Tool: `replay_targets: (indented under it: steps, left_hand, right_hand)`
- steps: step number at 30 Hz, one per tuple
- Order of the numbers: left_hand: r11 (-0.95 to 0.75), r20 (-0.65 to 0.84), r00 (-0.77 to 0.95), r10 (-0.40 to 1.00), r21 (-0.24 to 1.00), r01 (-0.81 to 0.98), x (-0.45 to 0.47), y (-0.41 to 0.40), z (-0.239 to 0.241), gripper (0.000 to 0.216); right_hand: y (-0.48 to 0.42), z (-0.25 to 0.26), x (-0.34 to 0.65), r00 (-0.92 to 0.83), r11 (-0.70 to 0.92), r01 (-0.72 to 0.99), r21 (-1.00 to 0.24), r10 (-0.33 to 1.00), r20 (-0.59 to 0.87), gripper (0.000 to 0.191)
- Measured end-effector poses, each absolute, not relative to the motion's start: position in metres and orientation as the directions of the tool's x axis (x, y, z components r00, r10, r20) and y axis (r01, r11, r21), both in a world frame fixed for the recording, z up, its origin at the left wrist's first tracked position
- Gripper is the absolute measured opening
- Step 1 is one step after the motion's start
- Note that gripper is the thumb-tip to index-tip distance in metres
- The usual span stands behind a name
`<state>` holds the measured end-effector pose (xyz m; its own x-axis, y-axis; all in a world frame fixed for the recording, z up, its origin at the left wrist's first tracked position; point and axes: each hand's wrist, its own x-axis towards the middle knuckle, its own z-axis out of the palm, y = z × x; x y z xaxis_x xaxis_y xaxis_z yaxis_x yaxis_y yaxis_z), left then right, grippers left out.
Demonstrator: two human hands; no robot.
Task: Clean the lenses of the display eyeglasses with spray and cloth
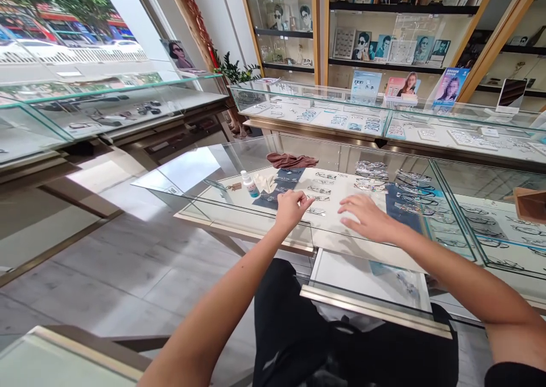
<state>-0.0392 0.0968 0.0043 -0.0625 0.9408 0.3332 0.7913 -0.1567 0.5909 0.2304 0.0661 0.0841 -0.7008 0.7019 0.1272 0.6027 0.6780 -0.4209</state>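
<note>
My left hand (291,207) rests on the glass top of a display counter (239,165), its fingers curled together with the tips pointing right; nothing shows in them. My right hand (367,217) lies flat on the same glass, fingers stretched out toward the left. Between and beyond the hands, under the glass, lie rows of eyeglasses (319,190) on a white tray. A small white spray bottle (250,184) with a blue label and a pale cloth (266,182) stand left of my left hand. A brown cloth (292,160) lies farther back on the counter.
More glass counters with eyeglasses stand at the left (106,100) and along the back (384,117). A pulled-out drawer (375,284) sits below the counter near my lap. Wall shelves with photos and displays fill the rear. A wooden box (531,204) stands at the right edge.
</note>
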Motion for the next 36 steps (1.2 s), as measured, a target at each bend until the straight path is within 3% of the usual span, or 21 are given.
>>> replay_targets:
  steps: [7,13,17,24,29,34,36]
  left_hand:
    - [-0.213,0.332,-0.02,0.943,0.649,0.731,-0.041,0.092,0.013,0.048]
    - [-0.277,0.293,0.062,0.954,0.784,0.556,-0.055,0.069,0.03,0.01]
    - [-0.236,0.195,0.136,0.971,0.861,0.451,-0.071,0.036,0.04,0.01]
    - [0.001,-0.042,0.175,0.984,0.973,0.23,-0.081,-0.012,0.049,0.008]
    - [0.012,-0.075,0.183,0.98,0.946,0.325,-0.081,-0.026,0.056,0.01]
    - [-0.012,-0.063,0.243,0.968,0.955,0.295,-0.09,-0.031,0.059,0.011]
    - [-0.06,-0.032,0.238,0.971,0.928,0.368,-0.094,-0.03,0.057,0.009]
  right_hand:
    - [-0.045,0.053,0.268,-0.737,0.556,0.594,-0.581,0.666,-0.116,0.046]
    - [-0.053,0.037,0.294,-0.638,0.335,0.688,-0.643,0.701,-0.317,0.058]
    - [-0.034,0.034,0.295,-0.601,0.24,0.714,-0.657,0.691,-0.401,0.058]
    - [0.015,-0.019,0.241,-0.648,0.18,0.584,-0.792,0.691,-0.32,0.055]
    - [0.043,-0.045,0.183,-0.615,0.089,0.482,-0.872,0.743,-0.264,0.074]
    - [0.058,-0.049,0.153,-0.584,0.093,0.38,-0.92,0.795,-0.161,0.07]
    - [0.061,-0.052,0.151,-0.554,0.094,0.379,-0.921,0.82,-0.144,0.067]
